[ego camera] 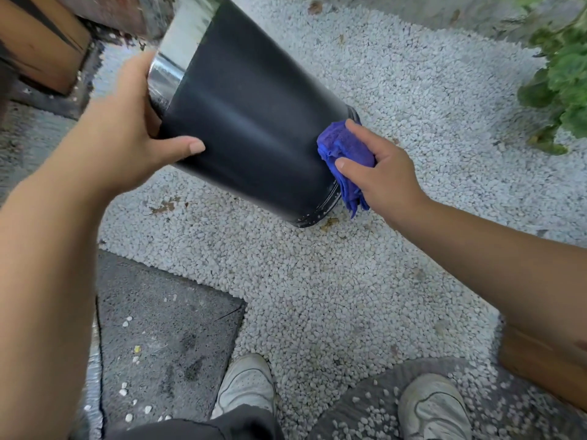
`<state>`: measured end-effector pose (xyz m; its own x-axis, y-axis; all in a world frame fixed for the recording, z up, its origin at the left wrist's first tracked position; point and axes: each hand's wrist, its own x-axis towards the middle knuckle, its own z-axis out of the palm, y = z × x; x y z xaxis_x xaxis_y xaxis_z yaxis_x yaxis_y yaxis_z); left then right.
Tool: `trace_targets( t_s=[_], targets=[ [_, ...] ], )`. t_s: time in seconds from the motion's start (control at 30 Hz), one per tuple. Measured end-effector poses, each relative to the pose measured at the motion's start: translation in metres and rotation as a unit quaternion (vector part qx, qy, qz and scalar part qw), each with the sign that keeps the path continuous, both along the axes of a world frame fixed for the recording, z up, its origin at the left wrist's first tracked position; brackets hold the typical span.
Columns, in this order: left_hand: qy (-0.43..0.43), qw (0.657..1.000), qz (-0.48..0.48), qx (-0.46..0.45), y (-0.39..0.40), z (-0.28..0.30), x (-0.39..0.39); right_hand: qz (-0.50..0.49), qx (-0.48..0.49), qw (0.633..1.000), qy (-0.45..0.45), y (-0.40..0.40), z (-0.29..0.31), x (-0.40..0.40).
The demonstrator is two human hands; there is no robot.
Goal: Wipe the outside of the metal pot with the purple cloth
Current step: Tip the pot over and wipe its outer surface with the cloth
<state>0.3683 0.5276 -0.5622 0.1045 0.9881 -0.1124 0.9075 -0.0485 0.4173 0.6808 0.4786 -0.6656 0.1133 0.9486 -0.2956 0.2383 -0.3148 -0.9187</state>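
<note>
A tall dark metal pot (pixel 254 115) with a shiny silver inside is tipped over, its base resting on white gravel and its open mouth pointing up and to the left. My left hand (pixel 133 122) grips the pot at its rim, thumb across the dark outer wall. My right hand (pixel 378 169) holds a bunched purple cloth (pixel 343 154) and presses it against the pot's outer wall near the base, on the right side.
White gravel (pixel 317 281) covers the ground. Dark stone slabs (pixel 165 338) lie at the lower left and by my two white shoes (pixel 244 385). Green plants (pixel 559 77) stand at the right, wooden boards (pixel 41 42) at the upper left and lower right.
</note>
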Motion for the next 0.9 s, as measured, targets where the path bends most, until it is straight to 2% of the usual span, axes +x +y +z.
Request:
trace_targets(
  t_s=[0.1,0.4,0.5,0.67,0.8,0.9],
  targets=[
    [0.007,0.999,-0.002,-0.037,-0.001,-0.004,-0.007,0.014,0.007,1.000,-0.006,0.005,0.000,-0.001],
    [0.016,0.999,0.034,-0.039,-0.001,-0.003,0.003,0.025,-0.002,1.000,-0.012,-0.016,-0.008,-0.006],
    [0.018,0.998,0.038,-0.040,-0.002,-0.002,0.008,0.018,0.013,0.999,-0.048,-0.033,-0.017,-0.014],
    [0.014,0.997,0.046,-0.056,-0.001,-0.002,0.008,0.096,0.049,0.988,-0.114,-0.054,-0.023,-0.024],
    [0.004,0.998,0.050,-0.045,-0.004,0.002,0.010,0.066,0.039,0.996,-0.052,-0.048,-0.016,-0.023],
    [-0.007,1.000,0.025,0.009,-0.003,0.008,0.021,0.050,0.045,0.997,-0.035,-0.031,-0.002,-0.010]
  ],
)
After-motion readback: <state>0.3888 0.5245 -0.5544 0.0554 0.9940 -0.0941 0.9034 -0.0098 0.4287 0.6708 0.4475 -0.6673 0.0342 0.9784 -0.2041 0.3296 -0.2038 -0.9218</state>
